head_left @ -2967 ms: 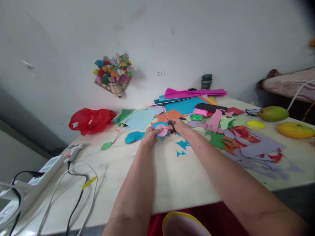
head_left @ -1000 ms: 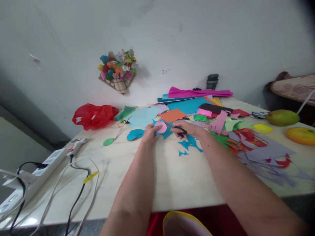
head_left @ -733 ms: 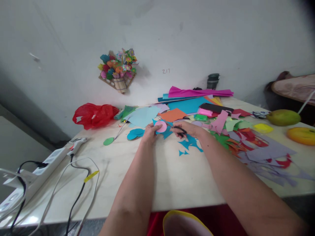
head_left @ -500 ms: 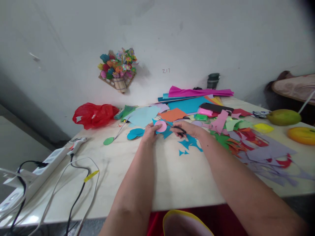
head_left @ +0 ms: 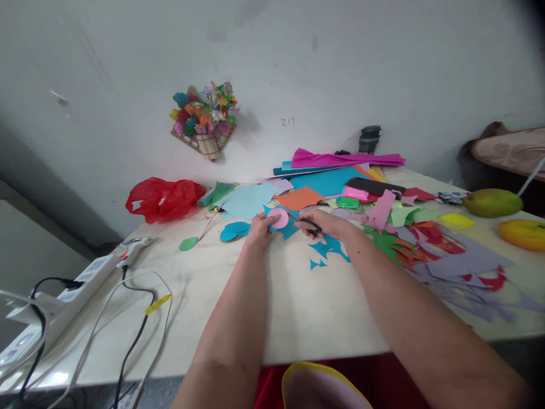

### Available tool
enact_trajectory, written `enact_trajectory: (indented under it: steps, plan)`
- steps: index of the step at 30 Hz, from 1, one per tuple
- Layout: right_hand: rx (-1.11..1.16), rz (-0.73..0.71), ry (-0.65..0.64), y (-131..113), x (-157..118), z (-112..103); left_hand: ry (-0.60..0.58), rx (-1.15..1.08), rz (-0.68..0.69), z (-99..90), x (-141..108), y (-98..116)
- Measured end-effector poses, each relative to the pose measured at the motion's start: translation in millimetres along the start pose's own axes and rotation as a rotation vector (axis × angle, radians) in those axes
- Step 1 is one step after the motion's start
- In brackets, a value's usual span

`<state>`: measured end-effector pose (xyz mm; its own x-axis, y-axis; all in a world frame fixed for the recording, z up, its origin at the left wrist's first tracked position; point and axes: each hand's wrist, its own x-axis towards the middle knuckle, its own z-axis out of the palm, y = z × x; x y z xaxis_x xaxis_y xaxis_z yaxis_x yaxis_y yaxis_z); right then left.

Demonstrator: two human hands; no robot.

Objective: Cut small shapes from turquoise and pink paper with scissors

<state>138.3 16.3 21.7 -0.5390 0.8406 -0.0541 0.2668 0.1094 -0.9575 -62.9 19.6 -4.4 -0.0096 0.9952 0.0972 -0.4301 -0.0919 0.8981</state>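
My left hand (head_left: 259,228) pinches a pink paper circle (head_left: 280,218) that lies against a piece of blue paper (head_left: 290,230). Black-handled scissors (head_left: 310,225) are in my right hand (head_left: 317,223), with the blades pointing left toward the upper right edge of the circle. Blue round pieces (head_left: 234,231) lie on the table just left of my left hand. Below my right hand are blue offcuts (head_left: 327,248), among them small triangles. How far the blades are apart is too small to tell.
Coloured scraps (head_left: 443,250) spread over the right side, near two mango-like fruits (head_left: 491,203). Paper sheets (head_left: 326,180) and a dark phone-like object (head_left: 374,186) lie behind. A red bag (head_left: 164,199) is at back left; a power strip (head_left: 63,307) and cables run along the left edge.
The scissor blades look slightly more apart beside the pink circle. Both hands stay in nearly the same place.
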Motion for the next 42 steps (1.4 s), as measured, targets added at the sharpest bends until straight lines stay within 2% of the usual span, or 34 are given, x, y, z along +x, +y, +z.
enact_trajectory:
  steps: [20, 42]
  plan:
    - [0.071, -0.02, -0.041, 2.9, 3.4, -0.2, 0.012, -0.011, -0.008, -3.3, 1.9, -1.9]
    - [0.079, 0.005, -0.046, -4.8, -1.9, 1.9, 0.039, -0.03, -0.037, -3.6, 1.0, -0.1]
